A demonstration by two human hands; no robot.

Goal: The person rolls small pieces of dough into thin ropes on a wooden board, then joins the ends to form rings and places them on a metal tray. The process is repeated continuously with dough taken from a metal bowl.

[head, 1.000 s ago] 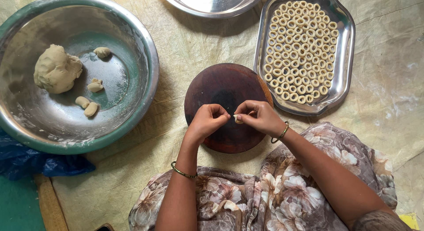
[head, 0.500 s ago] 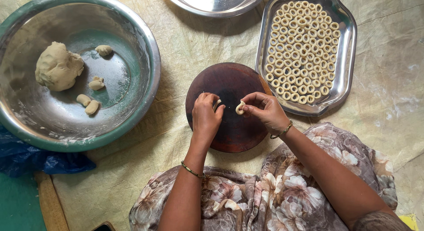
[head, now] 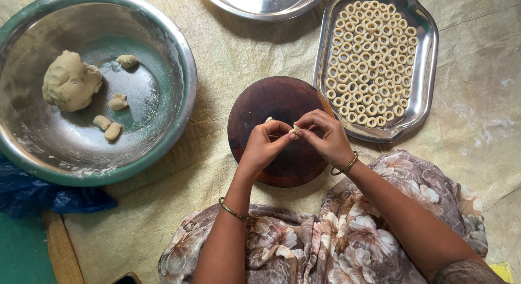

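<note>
**Pinching a dough strip closed over the board**

Pinched between the fingertips of both hands: a small strip of pale dough (head: 293, 130), held just above the round dark wooden board (head: 282, 99). Left hand (head: 264, 146) closed on one end, thumb and forefinger together; right hand (head: 324, 138) closed on the other, remaining fingers curled over the top.

Best done with light, even pressure, so the strip bends without tearing or flattening. Ends to be overlapped slightly and pressed until the seam holds, judging by the neat rings (head: 370, 61) already lined up in rows on the steel tray (head: 429, 72) just beyond the board. Worth matching those in thickness and width.

More dough waiting in the big steel bowl (head: 182, 61) to the left: one large lump (head: 70, 81) and several small pieces (head: 107, 126). A second steel dish (head: 260, 4) partly in view at the top. All on a pale cloth (head: 477, 153).
</note>
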